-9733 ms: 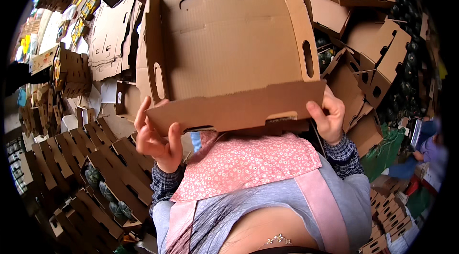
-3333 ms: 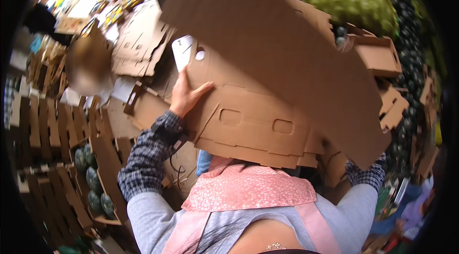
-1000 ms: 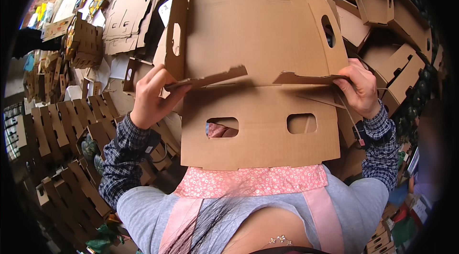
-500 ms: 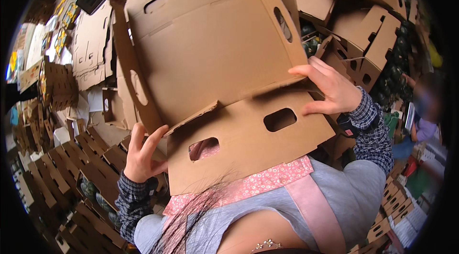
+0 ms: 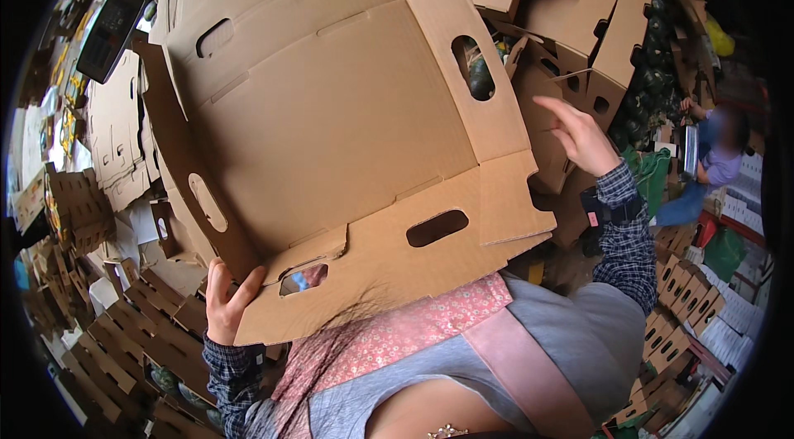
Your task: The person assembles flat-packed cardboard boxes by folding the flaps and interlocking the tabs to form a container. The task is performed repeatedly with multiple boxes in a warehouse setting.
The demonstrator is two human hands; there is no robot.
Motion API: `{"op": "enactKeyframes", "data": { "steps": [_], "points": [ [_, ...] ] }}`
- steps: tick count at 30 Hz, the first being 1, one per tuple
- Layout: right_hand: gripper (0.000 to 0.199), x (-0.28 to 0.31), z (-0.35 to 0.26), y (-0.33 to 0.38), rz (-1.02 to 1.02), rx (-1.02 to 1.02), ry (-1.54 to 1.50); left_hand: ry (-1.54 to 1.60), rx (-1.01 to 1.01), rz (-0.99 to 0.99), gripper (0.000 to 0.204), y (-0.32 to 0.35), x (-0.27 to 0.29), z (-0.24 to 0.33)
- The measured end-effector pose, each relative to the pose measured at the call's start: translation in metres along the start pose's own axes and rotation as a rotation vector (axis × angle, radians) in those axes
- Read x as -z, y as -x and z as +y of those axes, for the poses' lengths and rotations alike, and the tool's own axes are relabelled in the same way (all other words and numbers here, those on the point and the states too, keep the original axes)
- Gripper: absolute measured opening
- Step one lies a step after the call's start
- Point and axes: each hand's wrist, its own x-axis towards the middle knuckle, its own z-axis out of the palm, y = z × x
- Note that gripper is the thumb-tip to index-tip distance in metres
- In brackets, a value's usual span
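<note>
Against my chest and filling most of my view sits the flat cardboard box blank (image 5: 331,116), tilted so its wide panel faces me and its lower flap (image 5: 372,274) hangs over my pink flowered apron (image 5: 397,340); I judge I hold it this close so the creases are within reach and the sheet cannot slide away. At the lower left corner my left hand (image 5: 225,307) closes on the edge, thumb on the side facing me and fingers curled behind, pinching the flap where it meets the side panel; that grip seems to carry the whole sheet just now. My right hand (image 5: 579,137) is off the cardboard, just beside its right edge, fingers spread and loosely bent, holding nothing; it hovers near the side flap (image 5: 513,199) that juts out there. 2 slot handles show in the lower flap and 1 oval hole (image 5: 473,67) in the right panel, through which something dark green shows. Beyond the blank, more folded cartons (image 5: 595,34) are heaped at the upper right, and rows of made-up boxes (image 5: 124,348) lie on the floor at my lower left; far right, another person (image 5: 711,158) crouches among stacks, well apart from me.
</note>
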Motion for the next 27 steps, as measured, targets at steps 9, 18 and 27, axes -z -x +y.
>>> {"op": "enactKeyframes", "data": {
  "steps": [9,18,27],
  "points": [
    [0.027,-0.027,-0.096,-0.023,0.21,0.614,-0.298,0.058,0.113,-0.001,0.044,-0.004,0.003,0.01],
    [0.02,-0.067,-0.124,-0.023,0.374,0.42,-0.565,0.625,0.649,0.781,0.008,-0.017,-0.051,0.032],
    [0.056,-0.077,-0.16,-0.024,0.458,0.628,0.318,-0.604,0.179,-0.01,0.063,-0.044,-0.026,0.061]
  ]
}}
